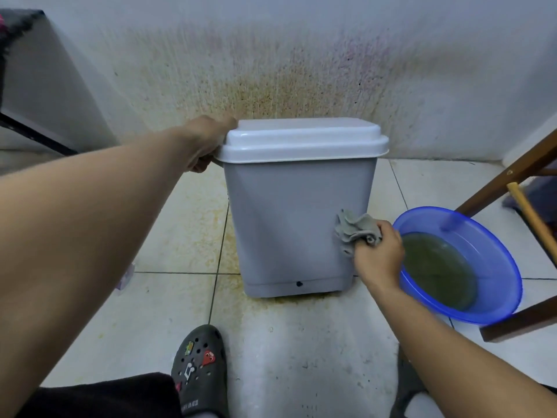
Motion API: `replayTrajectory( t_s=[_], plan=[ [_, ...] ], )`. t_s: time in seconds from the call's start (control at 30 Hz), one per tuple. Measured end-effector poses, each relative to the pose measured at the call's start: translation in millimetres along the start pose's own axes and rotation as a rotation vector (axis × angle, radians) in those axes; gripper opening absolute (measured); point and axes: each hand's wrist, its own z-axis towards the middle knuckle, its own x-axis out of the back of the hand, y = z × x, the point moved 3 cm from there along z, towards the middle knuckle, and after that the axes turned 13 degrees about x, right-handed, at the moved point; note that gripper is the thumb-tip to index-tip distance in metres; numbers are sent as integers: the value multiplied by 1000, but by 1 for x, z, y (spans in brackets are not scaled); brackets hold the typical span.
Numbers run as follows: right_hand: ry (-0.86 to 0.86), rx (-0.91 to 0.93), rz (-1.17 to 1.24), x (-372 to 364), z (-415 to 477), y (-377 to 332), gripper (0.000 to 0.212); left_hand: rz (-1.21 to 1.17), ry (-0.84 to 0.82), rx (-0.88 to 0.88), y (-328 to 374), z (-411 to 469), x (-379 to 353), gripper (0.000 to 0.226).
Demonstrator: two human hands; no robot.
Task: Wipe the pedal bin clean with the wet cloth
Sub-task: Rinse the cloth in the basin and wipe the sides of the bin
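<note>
Tiled floor (301,342); cloth (354,229) in right hand (379,260)

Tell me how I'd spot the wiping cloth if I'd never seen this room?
Find the grey pedal bin with the pale lid, standing on the tiled floor before the stained wall. Look at its lower right edge, beside the blue basin. There the right hand pinches the cloth against the bin: a small, crumpled grey-green rag, the only soft, wrinkly thing around.
</note>
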Motion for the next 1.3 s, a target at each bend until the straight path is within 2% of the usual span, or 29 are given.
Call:
replayTrajectory(
  t_s=[0.1, 0.23, 0.3, 0.43, 0.57, 0.77, 0.8, 0.87, 0.93, 1.07, 1.2, 1.23, 1.3],
  plan=[
    [141, -251, 163, 7, 18, -8, 14, -3, -7, -54, -7, -9, 0, 42],
    [167, -532, 580, 13, 17, -12, 35, -26, 31, -112, -22, -28, -2, 40],
    [148, -616, 743, 15, 13, -16, 43, -43, 77, -104, -33, -33, -3, 49],
    [128, -694, 788, 24, 1, -16, 44, 4, 111, -114, -49, -50, -7, 60],
    [121, -726, 824, 29, -3, -22, 39, 204, 108, -101, -57, -66, -6, 72],
    [66, -699, 895, 24, -1, -38, 30, 487, 194, -46, -57, -98, -16, 92],
    [47, -687, 908, 22, -2, -44, 28, 546, 196, -29, -57, -105, -19, 93],
    [6, -655, 907, 17, -4, -56, 27, 771, 210, -59, -50, -125, -26, 81],
    [-27, -620, 875, 14, -5, -61, 28, 965, 228, -115, -42, -149, -39, 73],
    [-85, -589, 839, 18, -3, -60, 25, 1074, 290, -239, -40, -170, -64, 91],
    [-47, -616, 780, 36, 9, -49, 18, 1171, 106, -409, -36, -180, -67, 86],
    [-22, -637, 789, 40, 12, -45, 17, 1195, 107, -475, -33, -183, -66, 84],
    [8, -685, 825, 44, 14, -40, 18, 1198, 249, -741, -31, -184, -65, 79]
  ],
)
